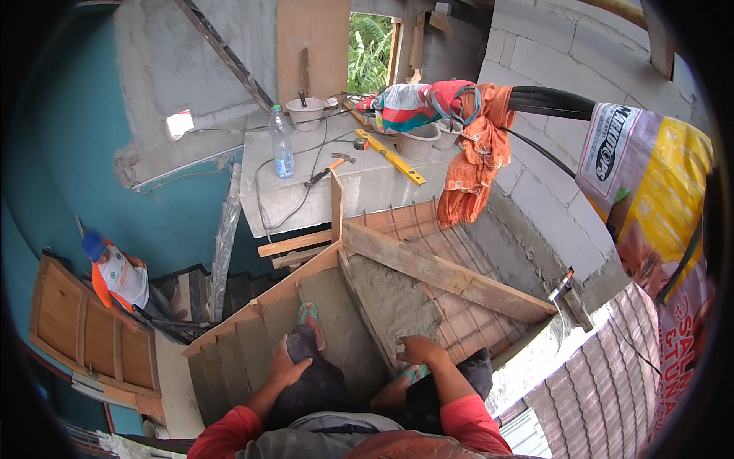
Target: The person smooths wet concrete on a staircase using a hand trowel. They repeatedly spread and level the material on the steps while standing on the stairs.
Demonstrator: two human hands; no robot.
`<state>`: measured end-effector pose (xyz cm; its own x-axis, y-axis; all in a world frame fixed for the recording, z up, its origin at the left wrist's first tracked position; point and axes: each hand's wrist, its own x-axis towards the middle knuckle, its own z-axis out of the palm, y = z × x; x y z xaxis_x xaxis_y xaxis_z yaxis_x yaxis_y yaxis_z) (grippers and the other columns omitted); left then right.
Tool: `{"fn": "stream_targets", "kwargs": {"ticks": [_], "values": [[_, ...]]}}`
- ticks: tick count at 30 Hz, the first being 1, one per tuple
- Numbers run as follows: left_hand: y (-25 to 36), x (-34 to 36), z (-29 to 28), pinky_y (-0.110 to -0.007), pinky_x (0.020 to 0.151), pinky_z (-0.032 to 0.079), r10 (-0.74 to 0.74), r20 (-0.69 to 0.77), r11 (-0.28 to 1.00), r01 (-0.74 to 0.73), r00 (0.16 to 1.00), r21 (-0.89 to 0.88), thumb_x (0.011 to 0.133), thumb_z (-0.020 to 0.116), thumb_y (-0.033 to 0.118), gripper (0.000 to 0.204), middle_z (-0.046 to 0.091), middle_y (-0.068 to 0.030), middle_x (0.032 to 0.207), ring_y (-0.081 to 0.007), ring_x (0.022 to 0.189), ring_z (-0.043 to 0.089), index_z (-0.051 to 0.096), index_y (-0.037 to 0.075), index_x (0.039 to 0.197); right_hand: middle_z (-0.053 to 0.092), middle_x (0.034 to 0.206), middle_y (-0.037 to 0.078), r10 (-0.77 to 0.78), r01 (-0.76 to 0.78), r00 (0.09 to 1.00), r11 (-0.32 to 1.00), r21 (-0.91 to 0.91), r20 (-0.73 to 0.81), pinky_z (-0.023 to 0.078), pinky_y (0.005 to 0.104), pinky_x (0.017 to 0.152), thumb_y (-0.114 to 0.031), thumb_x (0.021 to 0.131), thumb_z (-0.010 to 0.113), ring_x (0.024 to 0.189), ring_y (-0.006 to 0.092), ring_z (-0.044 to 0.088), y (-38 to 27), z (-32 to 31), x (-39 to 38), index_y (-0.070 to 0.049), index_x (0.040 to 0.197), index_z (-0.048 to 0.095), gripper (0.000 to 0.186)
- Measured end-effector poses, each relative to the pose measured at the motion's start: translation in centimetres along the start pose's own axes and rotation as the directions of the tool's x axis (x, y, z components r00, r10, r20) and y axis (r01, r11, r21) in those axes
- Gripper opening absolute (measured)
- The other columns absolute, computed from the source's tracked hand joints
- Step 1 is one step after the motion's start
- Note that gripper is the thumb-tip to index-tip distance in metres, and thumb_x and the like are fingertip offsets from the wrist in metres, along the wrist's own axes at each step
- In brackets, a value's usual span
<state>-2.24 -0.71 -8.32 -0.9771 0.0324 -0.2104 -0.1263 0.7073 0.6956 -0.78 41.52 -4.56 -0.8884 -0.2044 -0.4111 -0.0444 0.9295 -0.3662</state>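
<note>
My left hand grips my left knee. My right hand hangs over the step beside my right knee, fingers loosely bent and apart, holding nothing. Beneath it, rough wet concrete partly covers a rebar grid inside plank formwork. A diagonal board crosses that section, and a narrower board borders it. My sandalled feet stand on concrete steps.
A worker stands down left near wooden panels. The upper ledge holds a bottle, hammer, yellow level, cables and buckets. Cloths and printed sacks drape the right side. Roof sheets lie right.
</note>
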Motion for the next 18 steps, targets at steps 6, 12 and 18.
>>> {"fn": "stream_targets", "kwargs": {"ticks": [6, 12, 18], "values": [[0.3, -0.2, -0.1, -0.05, 0.114, 0.045, 0.004, -0.002, 1.0, -0.004, 1.0, -0.014, 0.078, 0.089, 0.046, 0.117, 0.052, -0.0316, 0.15, -0.0472, 0.138, 0.054, 0.023, 0.005, 0.165, 0.074, 0.119, 0.025, -0.006, 0.006, 1.0, 1.0, -0.001, -0.021, 0.052, 0.0521, 0.102, -0.05, 0.091, 0.074, 0.117, 0.0454, 0.067, 0.5, 0.3, 0.1, -0.006, 0.141, 0.064, 0.067], [0.3, -0.2, -0.3, -0.052, 0.115, 0.045, -0.009, 0.01, 1.0, 0.009, 1.0, 0.004, 0.079, 0.088, 0.047, 0.117, 0.05, -0.0318, 0.151, -0.0487, 0.138, 0.053, 0.021, 0.009, 0.166, 0.075, 0.117, 0.025, -0.005, 0.005, 1.0, 1.0, 0.002, -0.013, 0.052, 0.0514, 0.102, -0.049, 0.09, 0.074, 0.117, 0.0447, 0.068, 0.1, 0.1, 0.0, -0.006, 0.14, 0.064, 0.066], [-0.3, -0.1, 0.1, -0.052, 0.116, 0.044, 0.02, -0.01, 0.999, -0.02, 1.0, -0.026, 0.079, 0.087, 0.047, 0.116, 0.048, -0.0324, 0.153, -0.0485, 0.141, 0.051, 0.021, 0.01, 0.167, 0.073, 0.12, 0.026, 0.021, -0.021, 1.0, 1.0, 0.02, 0.006, 0.052, 0.0519, 0.102, -0.048, 0.09, 0.076, 0.119, 0.0447, 0.067, -0.6, -0.8, -0.7, -0.003, 0.139, 0.064, 0.068]]}}
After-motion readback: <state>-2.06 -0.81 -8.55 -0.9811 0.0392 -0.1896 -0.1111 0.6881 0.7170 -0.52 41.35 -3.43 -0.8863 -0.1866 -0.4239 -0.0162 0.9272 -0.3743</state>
